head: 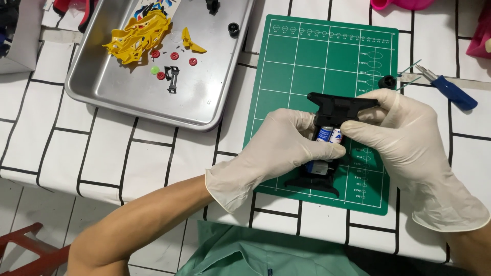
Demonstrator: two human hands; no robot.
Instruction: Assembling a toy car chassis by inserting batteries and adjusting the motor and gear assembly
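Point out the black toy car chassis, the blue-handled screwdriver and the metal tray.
black toy car chassis (337, 106): head view, on its upper bumper end.
blue-handled screwdriver (455, 93): head view, on the blue handle.
metal tray (117, 94): head view, on its bare floor.

Both gloved hands are gripping a black toy car chassis (332, 110) over the green cutting mat (286, 76). The left hand (276, 153) and right hand (404, 138) are closing around it, thumbs pressing on two batteries (329, 135). A metal tray (128, 97) is holding yellow body parts (138, 36); a blue screwdriver (450, 89) is lying to the right.
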